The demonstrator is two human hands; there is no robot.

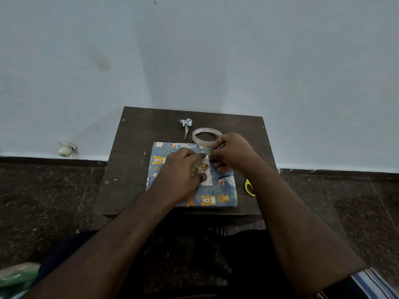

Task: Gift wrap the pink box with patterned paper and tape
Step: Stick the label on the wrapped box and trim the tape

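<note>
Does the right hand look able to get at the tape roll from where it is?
Probably yes: the tape roll lies on the table just beyond the right hand, nothing between them, though its fingers are busy pinching something small.

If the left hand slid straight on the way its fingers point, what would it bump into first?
The left hand points right across the wrapped box; it would likely meet the right hand first, almost touching already, though depth is unclear.

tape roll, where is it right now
In the head view the tape roll lies flat on the small brown table, just beyond the wrapped box at its far right corner, touching distance from the right hand.
</note>
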